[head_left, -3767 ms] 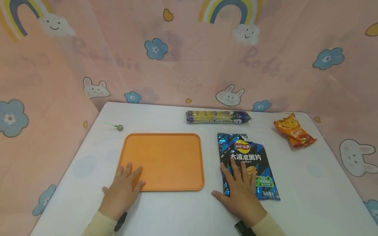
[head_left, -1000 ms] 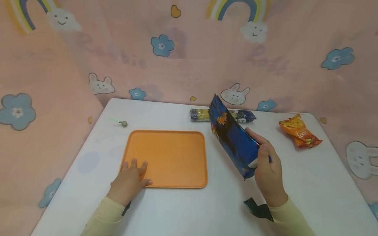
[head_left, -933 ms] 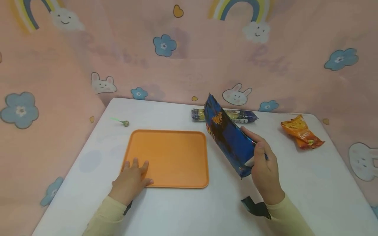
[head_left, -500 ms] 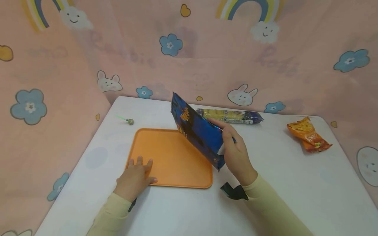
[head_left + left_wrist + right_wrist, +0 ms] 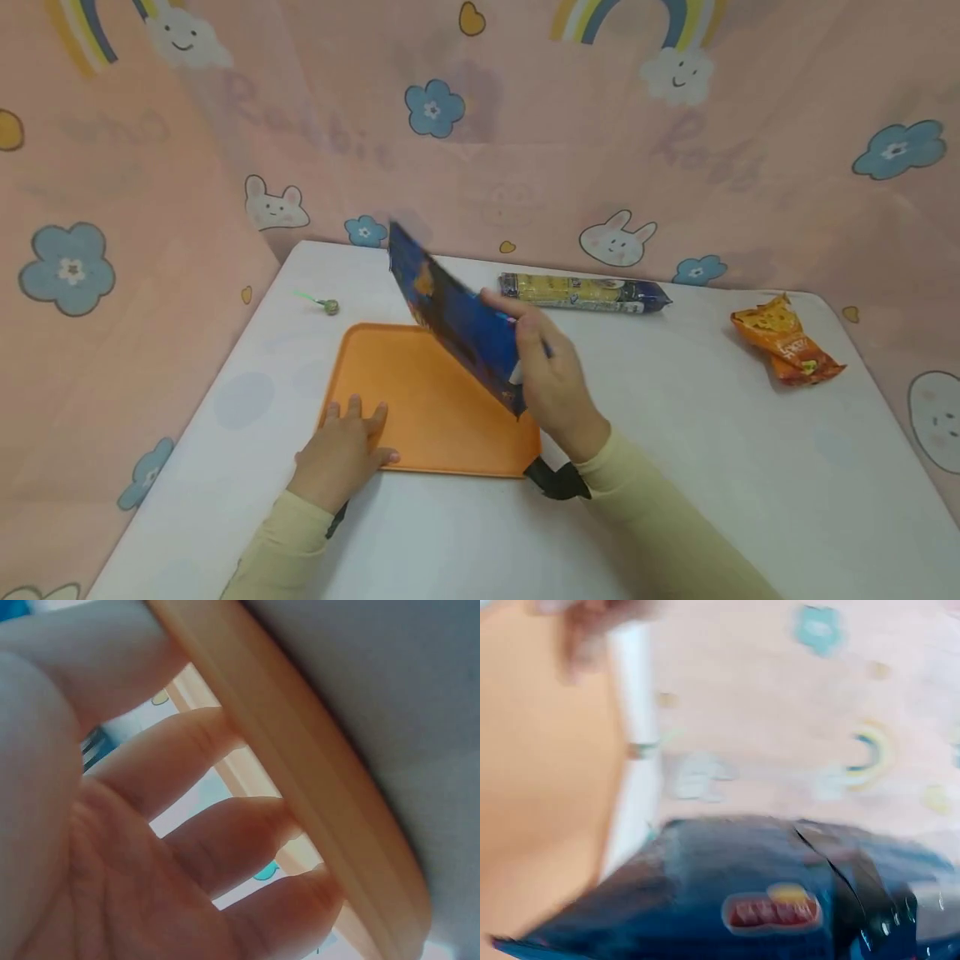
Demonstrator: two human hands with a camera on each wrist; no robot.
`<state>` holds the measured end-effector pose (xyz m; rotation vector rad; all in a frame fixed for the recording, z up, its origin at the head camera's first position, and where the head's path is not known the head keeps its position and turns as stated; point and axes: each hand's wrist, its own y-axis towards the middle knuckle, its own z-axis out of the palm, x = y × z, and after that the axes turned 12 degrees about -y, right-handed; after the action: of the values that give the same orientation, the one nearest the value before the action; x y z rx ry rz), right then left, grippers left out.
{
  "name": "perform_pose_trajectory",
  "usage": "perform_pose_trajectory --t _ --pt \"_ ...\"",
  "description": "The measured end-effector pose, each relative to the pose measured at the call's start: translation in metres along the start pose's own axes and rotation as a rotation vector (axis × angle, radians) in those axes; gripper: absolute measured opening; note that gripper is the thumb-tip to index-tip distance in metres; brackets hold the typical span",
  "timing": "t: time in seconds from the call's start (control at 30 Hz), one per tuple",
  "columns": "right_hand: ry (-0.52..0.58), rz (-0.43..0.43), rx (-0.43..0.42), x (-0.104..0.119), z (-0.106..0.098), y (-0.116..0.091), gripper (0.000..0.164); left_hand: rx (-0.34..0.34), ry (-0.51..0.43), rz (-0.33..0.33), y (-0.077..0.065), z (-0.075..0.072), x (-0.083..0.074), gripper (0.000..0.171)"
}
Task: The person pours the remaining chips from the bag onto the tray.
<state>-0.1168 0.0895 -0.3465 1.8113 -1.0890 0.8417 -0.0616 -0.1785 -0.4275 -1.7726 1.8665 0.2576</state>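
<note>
My right hand (image 5: 553, 375) grips a dark blue bag of potato chips (image 5: 457, 321) by its right end. The bag hangs tilted over the right half of the orange tray (image 5: 420, 458); in the right wrist view the chip bag (image 5: 705, 885) shows its red and yellow logo. My left hand (image 5: 341, 454) lies with spread fingers at the tray's near left corner. Close up in the left wrist view, the fingertips of the left hand (image 5: 150, 862) touch the tray's rim (image 5: 300, 772).
Behind the tray on the left lies a lollipop (image 5: 330, 307) with a green stick. A long yellow and purple packet (image 5: 585, 293) rests along the back edge of the white table (image 5: 675, 467). Far right is an orange snack bag (image 5: 787, 342).
My right hand, first lying on the chip bag right of the tray, has picked it up and carried it left over the tray. The left hand has stayed at the tray's corner.
</note>
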Motion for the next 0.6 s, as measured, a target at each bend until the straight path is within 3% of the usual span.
perform_pose_trajectory --t 0.1,0.3,0.6 --pt "-0.021 0.008 0.047 -0.013 0.009 0.001 0.050 0.000 -0.005 0.004 0.000 0.000 -0.001 0.071" --pt "-0.034 0.025 0.058 -0.019 0.009 0.000 0.052 0.009 -0.005 -0.010 0.000 0.000 -0.002 0.071" --pt "-0.022 0.047 0.055 0.004 -0.012 -0.004 0.052 0.025 -0.028 -0.033 -0.001 0.000 -0.002 0.072"
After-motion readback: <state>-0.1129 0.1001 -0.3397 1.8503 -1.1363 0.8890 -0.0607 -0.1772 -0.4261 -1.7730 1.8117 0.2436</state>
